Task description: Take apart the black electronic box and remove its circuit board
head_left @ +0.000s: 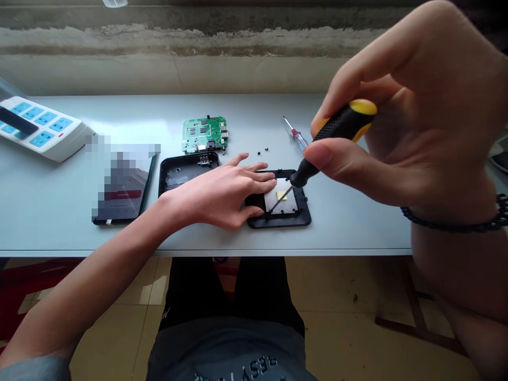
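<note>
Between the thumb and fingers of my right hand (416,116) is a black and yellow screwdriver (337,127), tilted down to the left. Its tip meets the lower left corner of a metal plate (291,203) inside a black plastic cover (280,219). A small yellow pad (282,196) sits on that plate. My left hand (222,190) lies flat with fingers spread, its fingertips on the cover's left side. Under its wrist, partly hidden, is a black case half (178,169). Whether a screw sits under the tip is too small to tell.
A green circuit board (204,135) lies behind the case half. Several tiny dark screws (259,153) are on the table (357,233). A second screwdriver (296,135) with a clear handle rests near my right hand. At left are a tablet (123,185) and a white power strip (51,127).
</note>
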